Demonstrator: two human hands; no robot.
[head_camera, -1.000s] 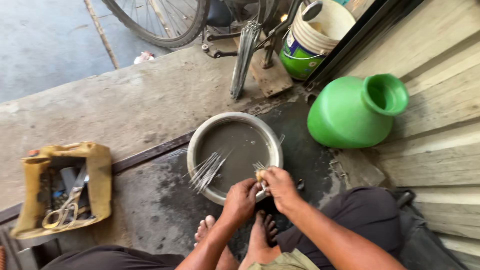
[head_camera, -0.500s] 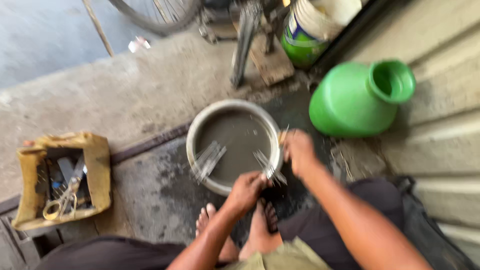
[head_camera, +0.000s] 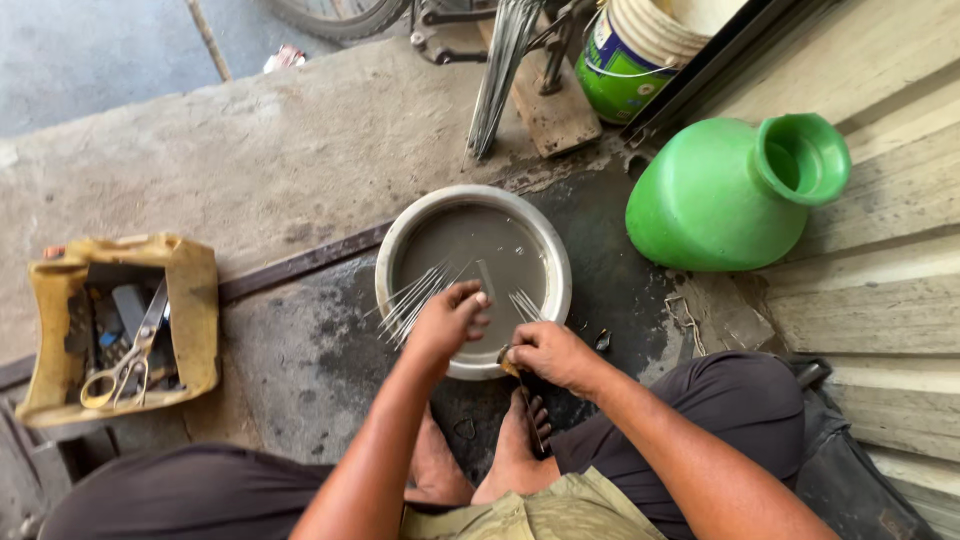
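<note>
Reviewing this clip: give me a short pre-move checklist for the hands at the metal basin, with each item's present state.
1. Left hand over the basin, fingers curled above the murky water: ok.
2. Right hand at the near rim, gripping a small item: ok; what it is, cannot tell.
3. Thin metal rods lie fanned across the left rim, ends overhanging: not ok, could slide.
4. Basin flat on the ground: ok.
5. Green pot lies apart from the basin: ok.
6. Bare feet close under the basin: not ok.
</note>
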